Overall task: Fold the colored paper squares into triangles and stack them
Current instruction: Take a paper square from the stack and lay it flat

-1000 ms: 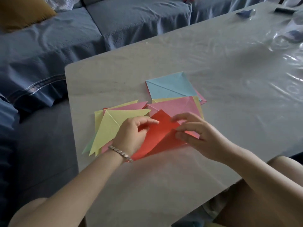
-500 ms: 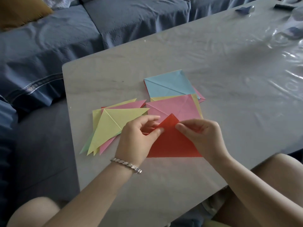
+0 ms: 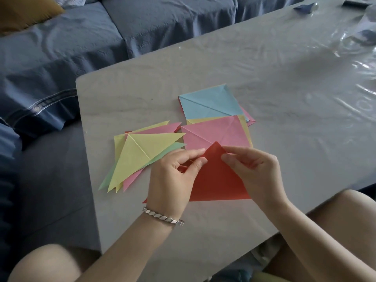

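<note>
A red paper, folded into a triangle with its tip pointing away from me, lies near the table's front edge. My left hand pinches its upper left edge near the tip. My right hand pinches the tip from the right. To the left lies a stack of folded triangles, yellow on top, with green and pink under it. Behind the red paper lie unfolded squares: a pink one over a yellow one, and a light blue one further back.
The pale table carries a clear plastic cover that wrinkles at the right. A blue sofa runs along the far and left sides. Small dark objects sit at the table's far right corner. My knees show below the front edge.
The red paper went from half raised to a flat triangle with its tip pointing away. Both hands moved up to its tip and now pinch it.
</note>
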Demonstrator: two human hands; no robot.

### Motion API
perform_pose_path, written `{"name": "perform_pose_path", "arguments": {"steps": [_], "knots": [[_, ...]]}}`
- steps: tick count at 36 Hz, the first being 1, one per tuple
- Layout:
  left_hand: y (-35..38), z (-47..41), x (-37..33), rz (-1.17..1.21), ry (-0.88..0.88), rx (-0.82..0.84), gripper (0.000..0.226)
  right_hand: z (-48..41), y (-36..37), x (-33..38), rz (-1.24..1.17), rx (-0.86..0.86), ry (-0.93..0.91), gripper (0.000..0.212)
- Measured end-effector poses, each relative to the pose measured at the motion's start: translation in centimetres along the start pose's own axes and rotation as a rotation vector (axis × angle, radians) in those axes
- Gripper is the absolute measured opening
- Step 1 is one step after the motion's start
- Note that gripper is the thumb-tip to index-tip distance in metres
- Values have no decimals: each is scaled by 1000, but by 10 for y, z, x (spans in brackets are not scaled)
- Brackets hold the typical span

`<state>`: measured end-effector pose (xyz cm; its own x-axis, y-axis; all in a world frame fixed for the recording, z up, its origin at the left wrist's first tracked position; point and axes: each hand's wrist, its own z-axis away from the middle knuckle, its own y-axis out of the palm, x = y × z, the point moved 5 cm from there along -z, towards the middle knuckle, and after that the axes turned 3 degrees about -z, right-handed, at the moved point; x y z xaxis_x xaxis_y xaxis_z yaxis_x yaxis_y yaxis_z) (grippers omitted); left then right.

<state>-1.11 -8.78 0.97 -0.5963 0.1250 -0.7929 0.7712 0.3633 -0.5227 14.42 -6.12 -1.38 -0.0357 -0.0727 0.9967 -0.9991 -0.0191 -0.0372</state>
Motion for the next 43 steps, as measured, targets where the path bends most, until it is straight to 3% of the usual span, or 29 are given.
{"name": "perform_pose_path", "arguments": {"steps": [8, 25, 28, 31, 33, 36, 40, 43], "knots": [[1, 1, -2, -12, 35, 28, 18, 0, 0, 2, 2, 18, -1, 24], [0, 4, 2, 6, -64, 63, 16, -3, -1, 3, 51, 71, -6, 27], [2, 1, 2, 40, -124, 115, 23, -6, 0, 7, 150, 185, -36, 29], [7, -3, 1, 87, -178, 243, 32, -10, 5, 14, 341, 438, -66, 24], [12, -4, -1, 83, -191, 345, 24, -14, 5, 18, 494, 553, -111, 18], [16, -5, -2, 137, -231, 406, 19, -25, 2, 21, 653, 595, -190, 16], [21, -6, 21, 203, -408, 293, 23, -27, 5, 18, 840, 460, -606, 17], [24, -5, 50, 135, -512, 174, 23, -16, 7, 6, 858, 387, -665, 29]]}}
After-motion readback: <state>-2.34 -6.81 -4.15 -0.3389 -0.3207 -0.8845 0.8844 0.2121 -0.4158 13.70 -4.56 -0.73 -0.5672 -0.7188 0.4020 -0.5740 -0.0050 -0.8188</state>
